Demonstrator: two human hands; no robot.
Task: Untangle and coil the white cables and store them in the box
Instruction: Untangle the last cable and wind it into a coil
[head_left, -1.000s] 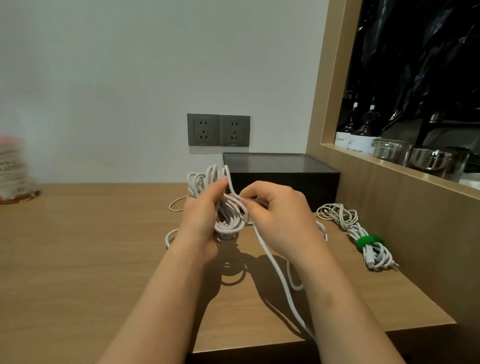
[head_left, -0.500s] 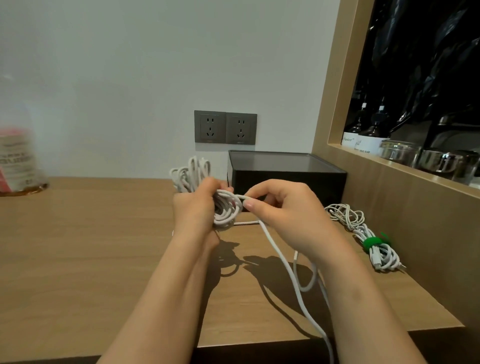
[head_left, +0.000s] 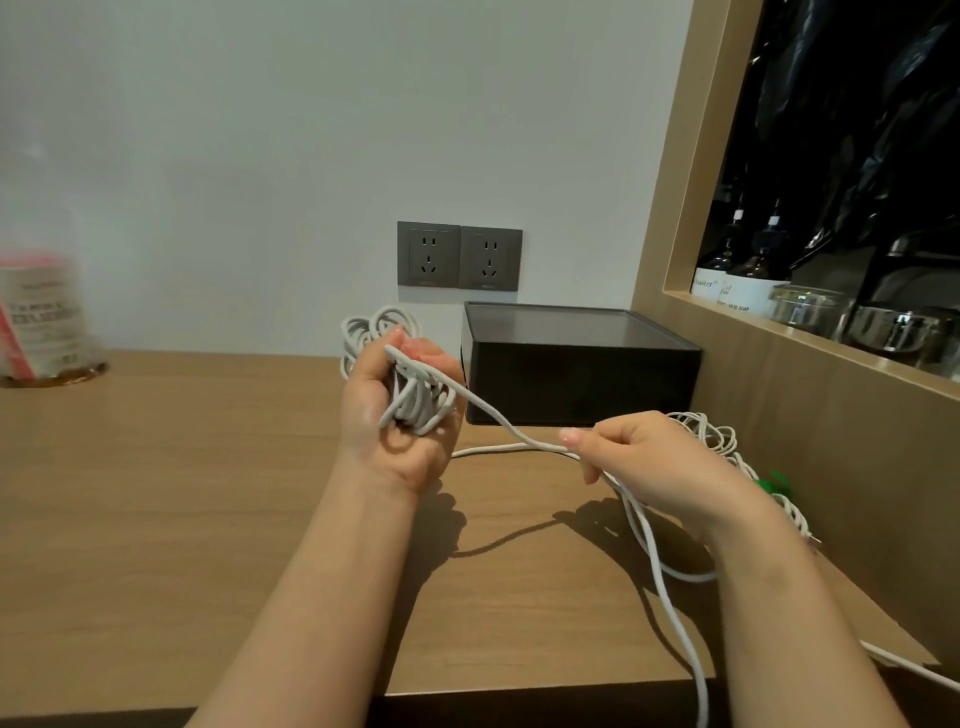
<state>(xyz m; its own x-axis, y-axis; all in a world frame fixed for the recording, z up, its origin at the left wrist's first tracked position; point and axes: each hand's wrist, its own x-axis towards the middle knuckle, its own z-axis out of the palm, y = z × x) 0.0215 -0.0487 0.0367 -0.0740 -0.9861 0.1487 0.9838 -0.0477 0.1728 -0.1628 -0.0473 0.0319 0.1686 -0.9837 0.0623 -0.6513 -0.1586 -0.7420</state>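
Pale grey wall (head_left: 260, 130) with twin dark sockets (head_left: 459, 255) above wooden desk (head_left: 156, 493), wood-framed shelf niche (head_left: 680, 182) at right.

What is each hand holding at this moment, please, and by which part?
The left hand grips the coiled bundle of white cable around its middle; the right hand pinches the loose strand leading from it.

Box (head_left: 582, 384) at the back of the table (head_left: 156, 493), sockets (head_left: 460, 255) on the wall (head_left: 260, 156) behind it, cable bundle (head_left: 719, 441) right of it.
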